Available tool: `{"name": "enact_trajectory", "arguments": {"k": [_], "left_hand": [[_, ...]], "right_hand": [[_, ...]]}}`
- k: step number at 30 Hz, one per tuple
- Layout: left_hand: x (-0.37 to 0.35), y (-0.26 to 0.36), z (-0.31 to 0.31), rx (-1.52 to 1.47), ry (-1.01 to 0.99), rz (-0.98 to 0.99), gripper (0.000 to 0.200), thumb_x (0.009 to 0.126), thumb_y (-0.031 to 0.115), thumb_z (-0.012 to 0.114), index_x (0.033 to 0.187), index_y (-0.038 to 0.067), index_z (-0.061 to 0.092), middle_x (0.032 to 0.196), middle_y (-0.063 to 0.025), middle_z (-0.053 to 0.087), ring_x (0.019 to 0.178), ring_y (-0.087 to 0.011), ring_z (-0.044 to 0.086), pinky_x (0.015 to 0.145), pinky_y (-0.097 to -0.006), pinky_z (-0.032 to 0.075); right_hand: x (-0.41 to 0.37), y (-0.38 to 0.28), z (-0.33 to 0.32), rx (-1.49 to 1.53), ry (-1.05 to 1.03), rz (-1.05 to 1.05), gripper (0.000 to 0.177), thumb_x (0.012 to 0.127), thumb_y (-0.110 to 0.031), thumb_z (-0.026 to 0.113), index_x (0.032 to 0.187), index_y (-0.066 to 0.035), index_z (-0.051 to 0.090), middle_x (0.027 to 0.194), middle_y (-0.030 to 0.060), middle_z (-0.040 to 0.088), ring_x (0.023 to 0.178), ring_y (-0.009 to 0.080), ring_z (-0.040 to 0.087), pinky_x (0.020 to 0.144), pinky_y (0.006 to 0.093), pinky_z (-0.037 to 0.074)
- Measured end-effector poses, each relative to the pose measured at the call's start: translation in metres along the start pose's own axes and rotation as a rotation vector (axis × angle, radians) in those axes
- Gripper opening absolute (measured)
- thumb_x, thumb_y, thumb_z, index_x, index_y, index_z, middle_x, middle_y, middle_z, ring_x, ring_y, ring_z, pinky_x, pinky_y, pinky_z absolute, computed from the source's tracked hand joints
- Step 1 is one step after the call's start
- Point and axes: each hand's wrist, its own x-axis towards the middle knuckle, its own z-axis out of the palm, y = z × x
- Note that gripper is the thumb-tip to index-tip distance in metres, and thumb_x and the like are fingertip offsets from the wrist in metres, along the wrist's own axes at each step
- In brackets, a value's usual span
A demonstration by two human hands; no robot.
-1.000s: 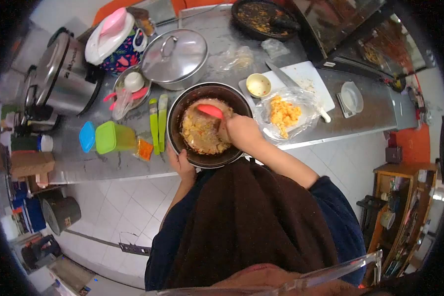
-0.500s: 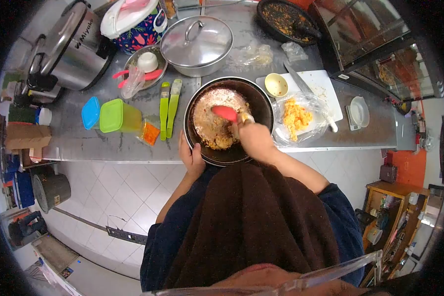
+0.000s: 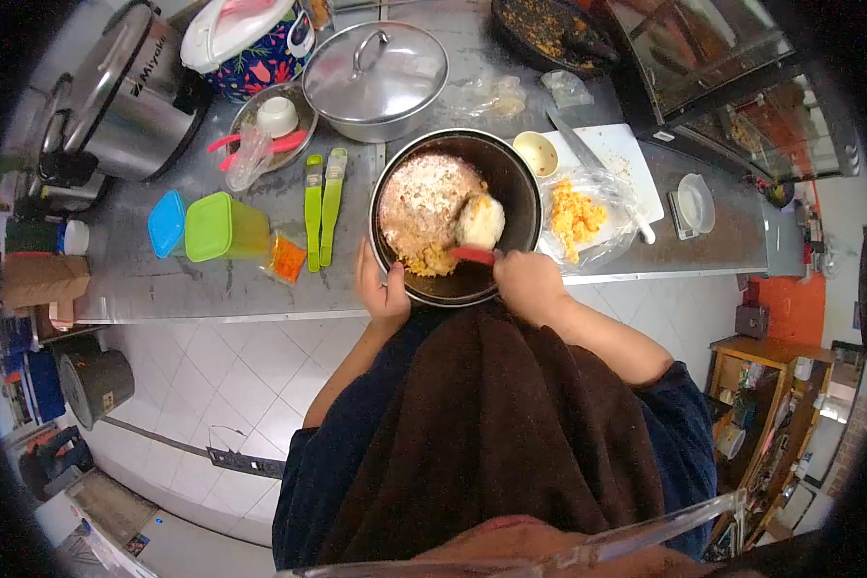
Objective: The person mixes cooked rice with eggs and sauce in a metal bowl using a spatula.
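Left hand point(image 3: 383, 289) grips the dark round bowl point(image 3: 512, 173) by its rim; right hand point(image 3: 528, 284) clamped on a red spatula point(image 3: 472, 255); steel cooker point(image 3: 125, 96) reads "Miyako"

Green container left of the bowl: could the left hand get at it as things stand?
Probably yes, once it lets go: the left hand grips the bowl rim, and the green container stands on the counter further left, with only a flat orange packet and two green utensils lying between.
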Motion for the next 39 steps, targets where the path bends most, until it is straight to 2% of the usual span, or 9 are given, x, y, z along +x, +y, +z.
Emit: {"name": "enact_trajectory", "arguments": {"k": [2,7,9,13,18,25,29,33,39], "left_hand": [[0.002,0.001,0.001,0.002,0.005,-0.001,0.043,0.068,0.003,0.043,0.109,-0.009,0.044,0.109,-0.0228,0.047,0.100,-0.0329,0.045,0.087,-0.0346,0.032],[0.003,0.004,0.002,-0.046,-0.006,0.027,0.044,0.068,0.002,0.042,0.110,-0.009,0.043,0.109,-0.0233,0.047,0.099,-0.0335,0.046,0.087,-0.0356,0.033],[0.002,0.004,0.002,0.049,0.019,0.097,0.045,0.068,0.003,0.042,0.111,-0.010,0.042,0.110,-0.0235,0.046,0.100,-0.0344,0.046,0.088,-0.0373,0.032],[-0.006,-0.004,0.001,0.066,-0.014,0.102,0.045,0.068,0.004,0.042,0.111,-0.010,0.041,0.111,-0.0235,0.045,0.101,-0.0353,0.045,0.089,-0.0386,0.032],[-0.005,-0.005,0.001,0.027,0.004,0.089,0.045,0.070,0.005,0.041,0.112,-0.010,0.040,0.114,-0.0230,0.044,0.104,-0.0352,0.043,0.091,-0.0386,0.030],[-0.007,-0.003,0.004,0.023,0.006,0.009,0.044,0.071,0.006,0.042,0.112,-0.009,0.041,0.113,-0.0222,0.044,0.104,-0.0343,0.043,0.090,-0.0379,0.031],[-0.006,-0.006,0.007,0.056,0.027,0.068,0.044,0.072,0.009,0.043,0.112,-0.008,0.041,0.114,-0.0221,0.044,0.104,-0.0345,0.043,0.090,-0.0385,0.031],[-0.004,-0.005,0.008,0.101,0.004,0.115,0.045,0.073,0.014,0.044,0.112,-0.008,0.041,0.114,-0.0220,0.044,0.104,-0.0347,0.043,0.090,-0.0389,0.030],[-0.007,-0.008,0.012,0.159,0.005,0.165,0.047,0.074,0.015,0.045,0.114,-0.008,0.040,0.116,-0.0220,0.043,0.105,-0.0345,0.042,0.091,-0.0392,0.029]], "right_hand": [[0.008,0.000,0.007,-0.088,0.119,0.012,0.019,0.077,-0.008,0.044,0.089,0.001,0.056,0.065,0.0095,0.058,0.056,0.0212,0.060,0.045,0.0291,0.046],[0.020,-0.001,0.000,-0.222,0.104,0.071,0.017,0.074,-0.008,0.047,0.084,0.000,0.057,0.066,0.0086,0.059,0.055,0.0187,0.060,0.045,0.0270,0.047],[0.021,0.001,-0.002,-0.162,-0.014,0.047,0.014,0.071,-0.011,0.050,0.067,-0.006,0.062,0.072,0.0100,0.061,0.064,0.0197,0.061,0.054,0.0300,0.049],[0.023,0.001,-0.014,0.062,-0.173,0.080,0.017,0.071,-0.015,0.049,0.067,-0.003,0.061,0.072,0.0146,0.061,0.065,0.0266,0.061,0.057,0.0360,0.049],[0.023,-0.009,0.024,0.456,0.012,0.117,0.024,0.073,-0.016,0.046,0.064,0.002,0.058,0.066,0.0210,0.057,0.066,0.0350,0.057,0.061,0.0428,0.047],[0.033,-0.043,0.015,0.543,0.014,0.052,0.023,0.076,-0.016,0.046,0.071,0.005,0.055,0.064,0.0248,0.055,0.063,0.0374,0.056,0.058,0.0441,0.046],[0.033,-0.053,0.003,0.528,-0.044,-0.148,0.022,0.074,-0.012,0.046,0.070,0.008,0.054,0.059,0.0253,0.053,0.060,0.0385,0.056,0.057,0.0430,0.046],[0.034,-0.062,-0.007,0.676,0.134,-0.003,0.022,0.071,-0.011,0.045,0.065,0.007,0.057,0.065,0.0261,0.055,0.062,0.0376,0.057,0.060,0.0419,0.046],[0.046,-0.046,-0.003,0.978,0.330,-0.001,0.024,0.076,-0.012,0.043,0.071,0.008,0.056,0.064,0.0282,0.052,0.064,0.0398,0.055,0.062,0.0433,0.044]]}}
